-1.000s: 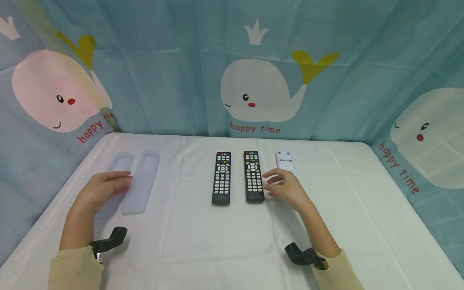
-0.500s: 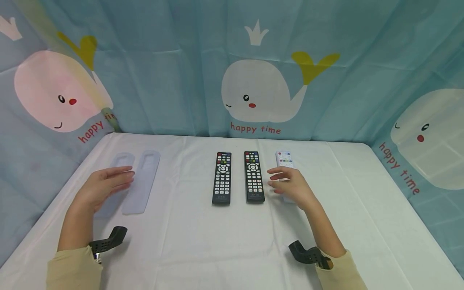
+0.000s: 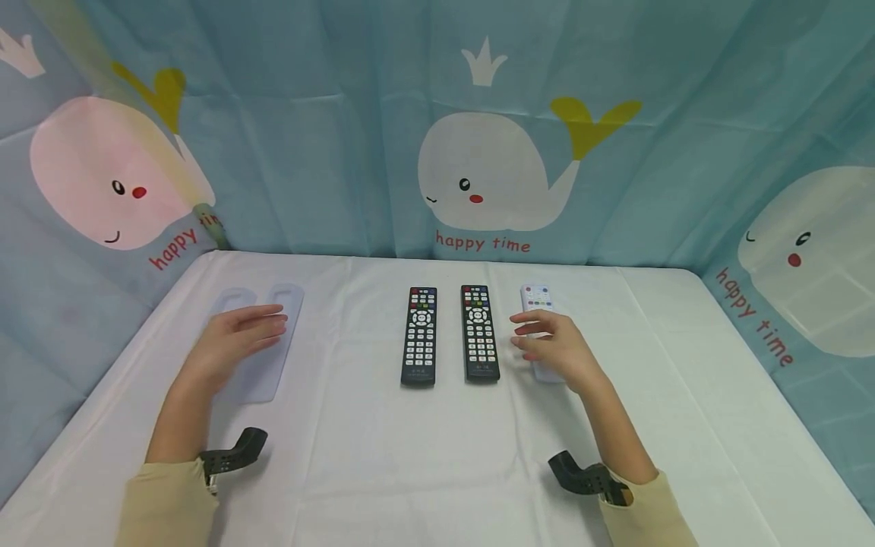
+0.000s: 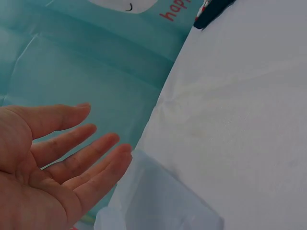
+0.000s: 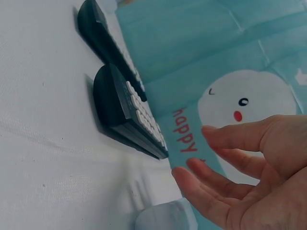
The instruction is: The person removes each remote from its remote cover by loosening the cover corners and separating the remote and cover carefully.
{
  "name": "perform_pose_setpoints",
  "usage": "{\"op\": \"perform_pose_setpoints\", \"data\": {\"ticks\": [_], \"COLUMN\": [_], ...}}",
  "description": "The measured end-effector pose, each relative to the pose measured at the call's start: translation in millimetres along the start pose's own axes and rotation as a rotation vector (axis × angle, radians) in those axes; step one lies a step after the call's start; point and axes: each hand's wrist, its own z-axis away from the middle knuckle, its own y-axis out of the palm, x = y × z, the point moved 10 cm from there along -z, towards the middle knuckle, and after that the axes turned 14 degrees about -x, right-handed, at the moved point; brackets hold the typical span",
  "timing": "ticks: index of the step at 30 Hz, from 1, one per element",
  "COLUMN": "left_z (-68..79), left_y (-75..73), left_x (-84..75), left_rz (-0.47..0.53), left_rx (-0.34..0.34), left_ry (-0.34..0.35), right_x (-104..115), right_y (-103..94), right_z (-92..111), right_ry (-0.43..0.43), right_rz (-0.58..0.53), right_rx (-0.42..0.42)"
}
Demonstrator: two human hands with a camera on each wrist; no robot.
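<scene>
Hovering over translucent covers (image 3: pixel 270 372) at centre left with left hand (image 3: pixel 235 342) loosely spread — and over white remote (image 3: pixel 536 295), right of centre, with right hand (image 3: pixel 557 351) gently curved, half spread

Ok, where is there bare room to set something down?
On the white table: between the pale sleeves and left black remote; on the near side of that and the right black remote; and right of the right hand. Crowded: the sleeves, with the left hand over them, and the white remote, partly under the right hand.
</scene>
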Motion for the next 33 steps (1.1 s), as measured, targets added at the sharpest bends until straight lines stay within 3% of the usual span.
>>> {"op": "perform_pose_setpoints", "data": {"ticks": [12, 33], "left_z": [6.8, -1.7], "left_y": [40.9, 109.6], "left_x": [-24.3, -57.6], "left_rz": [0.071, 0.015], "left_rx": [0.023, -0.038], "left_ry": [0.101, 0.069], "right_x": [0, 1], "right_y": [-8.3, -29.5], "right_z": [-5, -7], "right_ry": [-0.009, -0.033], "right_rz": [0.037, 0.013], "right_rx": [-0.036, -0.11]}}
